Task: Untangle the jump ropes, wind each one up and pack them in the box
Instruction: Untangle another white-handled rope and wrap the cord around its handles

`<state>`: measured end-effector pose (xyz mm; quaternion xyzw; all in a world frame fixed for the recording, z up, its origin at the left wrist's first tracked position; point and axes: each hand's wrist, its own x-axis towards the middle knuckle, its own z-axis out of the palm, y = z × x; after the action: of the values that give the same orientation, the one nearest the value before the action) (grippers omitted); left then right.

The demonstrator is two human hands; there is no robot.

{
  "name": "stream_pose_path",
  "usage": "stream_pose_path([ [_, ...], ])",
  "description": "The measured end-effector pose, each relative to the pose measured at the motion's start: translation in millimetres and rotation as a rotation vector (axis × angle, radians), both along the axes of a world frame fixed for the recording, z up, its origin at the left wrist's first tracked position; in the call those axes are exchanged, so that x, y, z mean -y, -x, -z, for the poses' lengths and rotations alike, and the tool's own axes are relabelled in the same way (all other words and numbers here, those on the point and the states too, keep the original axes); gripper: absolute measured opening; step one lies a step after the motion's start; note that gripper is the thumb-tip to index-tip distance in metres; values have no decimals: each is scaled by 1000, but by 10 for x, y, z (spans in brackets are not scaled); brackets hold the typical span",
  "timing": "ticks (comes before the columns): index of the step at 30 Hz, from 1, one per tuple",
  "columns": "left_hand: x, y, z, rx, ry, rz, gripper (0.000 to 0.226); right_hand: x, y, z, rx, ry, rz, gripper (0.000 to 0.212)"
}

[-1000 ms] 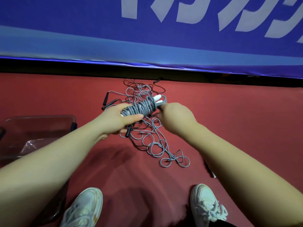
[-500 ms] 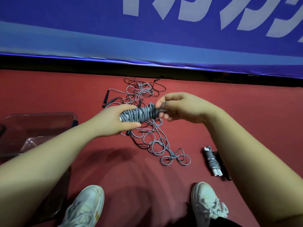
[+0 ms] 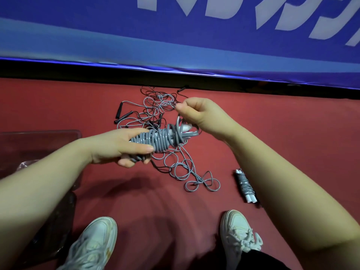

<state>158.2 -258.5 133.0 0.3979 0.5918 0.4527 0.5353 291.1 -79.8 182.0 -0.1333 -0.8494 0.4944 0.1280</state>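
Observation:
My left hand (image 3: 124, 148) grips a grey jump rope bundle (image 3: 162, 139), its cord wound tightly round white handles. My right hand (image 3: 196, 114) is raised just above the bundle's right end and pinches the loose grey cord coming off it. Under both hands a tangle of grey and black ropes (image 3: 167, 114) with black handles lies on the red floor. A clear plastic box (image 3: 37, 145) stands at the left. A finished wound grey rope (image 3: 245, 187) lies at the right, beside my right forearm.
A blue banner wall (image 3: 175, 45) with a dark gap beneath it closes off the far side. My two white sneakers (image 3: 93, 246) stand near the bottom of the view. A loop of grey cord (image 3: 202, 183) trails toward me on the floor.
My right hand has lifted up and away from the bundle's end, drawing the cord with it. The bundle's white handle tip now shows. My left hand has kept its grip.

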Motion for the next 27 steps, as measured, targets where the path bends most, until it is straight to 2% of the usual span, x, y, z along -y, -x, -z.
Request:
stream_pose_path([
  [3,36,9,22,142,4,40,84,26,25,135,35,316,-12,32],
  [5,36,-14,50,259,-2,39,83,60,34,192,19,519,-18,32],
  [7,20,-13,82,359,-2,-8,80,67,56,194,-79,650,21,30],
  [11,-15,-6,72,524,19,-52,61,-13,92,208,-286,670,89,20],
  [15,-75,-114,103,730,49,70,45,-49,56,250,-317,571,88,20],
  [17,-130,-167,162,980,-32,274,39,33,94,252,-319,707,163,24],
  [18,-156,-194,175,1043,-26,282,39,96,135,255,-313,830,224,24],
  [20,-206,-229,192,1011,38,118,42,215,231,233,-321,1176,332,22],
  [22,-233,-280,138,875,58,-52,47,259,325,212,-389,1423,432,24],
  [24,-243,-305,68,683,86,-154,44,244,382,221,-462,1467,536,30],
  [27,-217,-289,43,214,21,-194,43,271,401,263,-478,1261,628,31],
])
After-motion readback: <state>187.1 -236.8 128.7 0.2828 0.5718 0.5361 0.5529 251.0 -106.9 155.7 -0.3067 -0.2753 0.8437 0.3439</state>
